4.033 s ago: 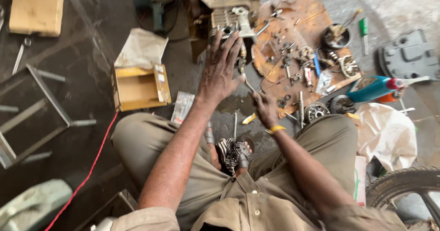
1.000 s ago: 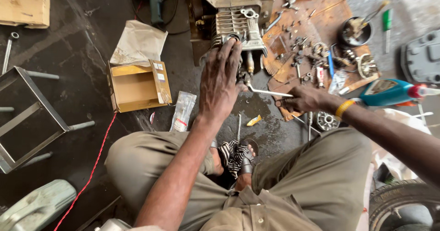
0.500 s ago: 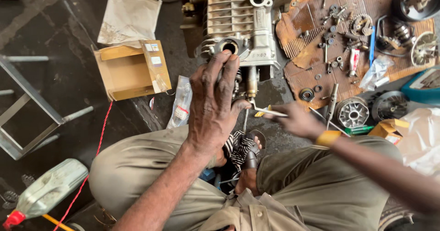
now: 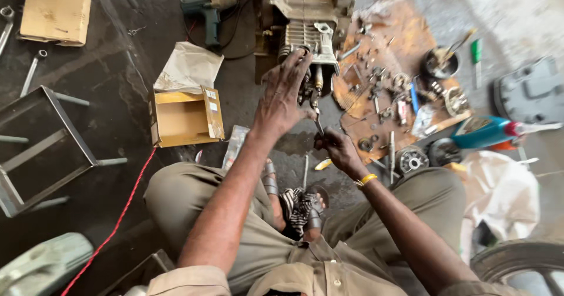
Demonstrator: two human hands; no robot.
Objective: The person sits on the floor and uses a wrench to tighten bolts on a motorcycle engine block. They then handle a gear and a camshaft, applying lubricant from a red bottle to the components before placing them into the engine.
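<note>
Two hands meet at the grey finned metal engine block (image 4: 308,37): left hand (image 4: 282,96) spread flat against it, right hand (image 4: 336,146) clenched around a thin metal tool (image 4: 318,121). That tool could slip off and jab the left fingers, or small parts could roll across the oily floor (image 4: 117,125).

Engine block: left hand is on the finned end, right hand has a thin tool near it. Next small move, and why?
Probably ease the thin metal tool up into the engine block. The right hand grips the tool's lower end with its tip angled toward the finned end, and the left hand lies spread over that end, apparently steadying it. Whether the tip already touches cannot be told.
</note>
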